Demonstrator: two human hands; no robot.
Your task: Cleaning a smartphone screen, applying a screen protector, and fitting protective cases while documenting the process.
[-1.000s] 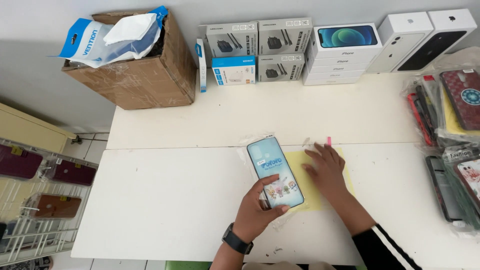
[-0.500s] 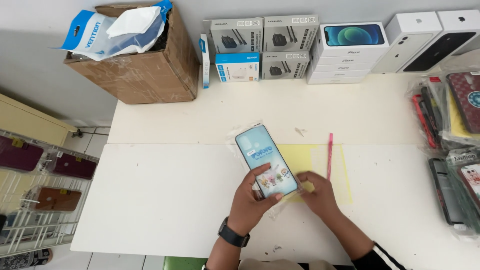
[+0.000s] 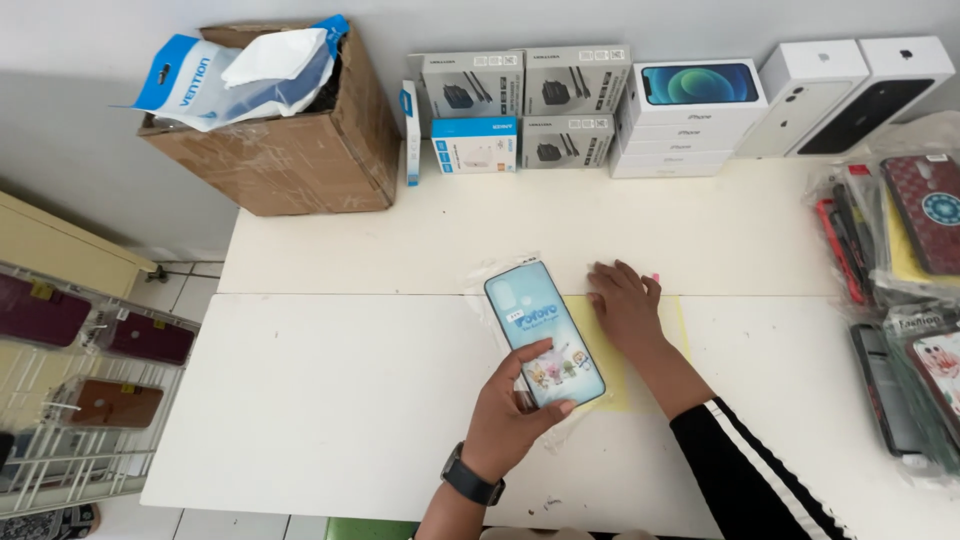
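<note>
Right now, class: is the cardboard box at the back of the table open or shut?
Open. The cardboard box has no flaps over its top, and a blue and white bag sticks out above its rim.

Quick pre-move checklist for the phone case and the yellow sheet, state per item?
1. Left hand has a grip on the phone case: ok, thumb lies across its lower front, fingers behind.
2. Case lifted off the table: cannot tell, one view from above.
3. Right hand flat on the yellow sheet: ok, palm down, fingers spread.
4. Sheet lying flat: cannot tell, hand and case cover most of it.
5. Pink stick out of the way: not ok, its tip shows right at the right hand's fingertips.
6. Clear wrapper removed from the case: cannot tell, film shows around the case's edges.
</note>
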